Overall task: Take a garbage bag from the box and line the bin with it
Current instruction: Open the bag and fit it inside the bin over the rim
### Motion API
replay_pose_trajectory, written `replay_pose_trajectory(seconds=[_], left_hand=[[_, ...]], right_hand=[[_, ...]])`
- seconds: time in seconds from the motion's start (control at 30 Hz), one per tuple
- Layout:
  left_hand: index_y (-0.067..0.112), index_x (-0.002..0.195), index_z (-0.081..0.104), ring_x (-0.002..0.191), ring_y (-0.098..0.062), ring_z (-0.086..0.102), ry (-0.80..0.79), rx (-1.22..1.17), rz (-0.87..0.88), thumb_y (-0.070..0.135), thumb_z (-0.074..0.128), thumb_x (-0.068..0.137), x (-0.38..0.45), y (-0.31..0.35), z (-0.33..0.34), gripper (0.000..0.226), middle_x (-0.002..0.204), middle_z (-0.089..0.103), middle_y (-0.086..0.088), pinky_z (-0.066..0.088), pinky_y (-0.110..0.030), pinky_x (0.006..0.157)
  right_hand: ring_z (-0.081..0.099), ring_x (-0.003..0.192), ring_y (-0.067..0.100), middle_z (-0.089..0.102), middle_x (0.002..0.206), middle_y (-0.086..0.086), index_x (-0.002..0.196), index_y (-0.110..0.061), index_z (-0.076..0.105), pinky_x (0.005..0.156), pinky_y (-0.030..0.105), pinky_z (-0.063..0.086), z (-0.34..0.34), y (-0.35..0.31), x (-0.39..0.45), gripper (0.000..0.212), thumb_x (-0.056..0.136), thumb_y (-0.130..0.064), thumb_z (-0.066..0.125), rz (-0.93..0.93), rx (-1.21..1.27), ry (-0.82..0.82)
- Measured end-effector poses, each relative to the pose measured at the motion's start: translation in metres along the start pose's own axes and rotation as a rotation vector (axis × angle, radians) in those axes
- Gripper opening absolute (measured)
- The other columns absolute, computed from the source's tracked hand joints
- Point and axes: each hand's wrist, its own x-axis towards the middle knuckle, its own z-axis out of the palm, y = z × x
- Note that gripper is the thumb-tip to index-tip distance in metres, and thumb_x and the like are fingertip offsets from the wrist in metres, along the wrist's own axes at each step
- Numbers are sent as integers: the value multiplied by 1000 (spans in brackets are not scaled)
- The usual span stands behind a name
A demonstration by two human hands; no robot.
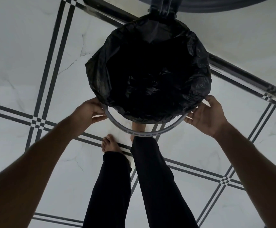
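A black garbage bag sits inside the round bin and is folded out over its rim, its opening wide and dark. A grey slotted ring hinged at the bin's far side is lifted off the near edge and sticks out toward me. My left hand grips the ring at its left end. My right hand holds the ring at its right end, fingers curled round it. The box of bags is not in view.
White marble-look floor tiles with dark double stripes lie all around. My legs in black trousers and bare feet stand just below the ring. The bin's raised dark lid shows at the top edge.
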Motion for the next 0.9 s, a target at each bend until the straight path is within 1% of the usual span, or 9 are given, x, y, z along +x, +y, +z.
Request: replay_pose_trajectory(seconds=[0.07, 0.17, 0.3, 0.4, 0.53, 0.63, 0.7, 0.8, 0.9], left_hand=[[10, 84, 58, 86, -18, 59, -17, -18, -1, -15, 40, 81, -2, 1, 2, 32, 82, 56, -3, 50, -38, 96], [17, 98, 62, 85, -16, 56, -59, -61, -4, -11, 38, 82, -3, 0, 2, 40, 84, 54, -1, 50, -36, 95], [24, 111, 65, 84, -14, 57, -90, -168, -23, -12, 37, 83, -4, -4, -1, 54, 84, 58, 3, 48, -37, 98], [24, 115, 62, 90, -13, 57, -103, -256, -16, -15, 34, 83, -5, -7, 0, 57, 87, 61, 4, 47, -38, 101], [25, 125, 58, 102, -14, 54, -127, -315, -11, -18, 31, 81, -8, -8, 4, 67, 102, 59, 1, 45, -39, 107], [21, 124, 59, 109, -18, 51, -139, -345, -14, -16, 33, 78, -11, -7, 3, 65, 109, 57, -2, 40, -43, 113], [19, 120, 60, 106, -17, 55, -153, -339, -3, -13, 37, 75, -13, -5, 2, 60, 103, 62, -1, 37, -44, 115], [16, 120, 61, 112, -18, 59, -164, -324, -10, -9, 42, 70, -15, -4, -1, 58, 112, 66, -3, 38, -44, 115], [4, 112, 61, 119, -18, 58, -133, -325, 8, -12, 34, 77, -15, -1, 0, 47, 119, 65, -6, 37, -42, 116]], right_hand=[[63, 99, 25, 63, 110, 4, 114, -18, 57, 92, 40, 50, 2, 0, 2, 57, 67, -49, 65, -7, 17, 0], [64, 98, 23, 65, 107, 3, 108, -19, 60, 92, 38, 50, 1, 2, 2, 47, 71, -49, 60, -10, 44, 17], [62, 105, 29, 67, 106, 8, 103, -15, 63, 103, 40, 46, -2, 3, 0, 45, 72, -48, 63, 13, 37, 71], [66, 103, 33, 71, 102, 10, 99, -12, 67, 100, 43, 50, -2, 2, -1, 37, 86, -44, 54, 8, 1, 100], [71, 91, 29, 73, 97, 9, 96, -15, 69, 91, 42, 52, -5, 2, -5, 41, 92, -50, 47, 19, 14, 103], [69, 83, 27, 71, 95, 8, 93, -15, 68, 84, 39, 51, -6, 5, -5, 42, 92, -51, 47, 34, 55, 108], [67, 83, 26, 68, 93, 6, 87, -16, 67, 85, 38, 51, -3, 8, -3, 40, 91, -50, 47, 26, 81, 109], [65, 87, 25, 67, 95, 4, 81, -16, 69, 90, 37, 48, -1, 12, 0, 38, 89, -48, 50, 6, 164, 106], [64, 83, 24, 67, 91, 5, 77, -11, 71, 88, 34, 47, -2, 10, 0, 39, 90, -42, 51, -21, 263, 119]])
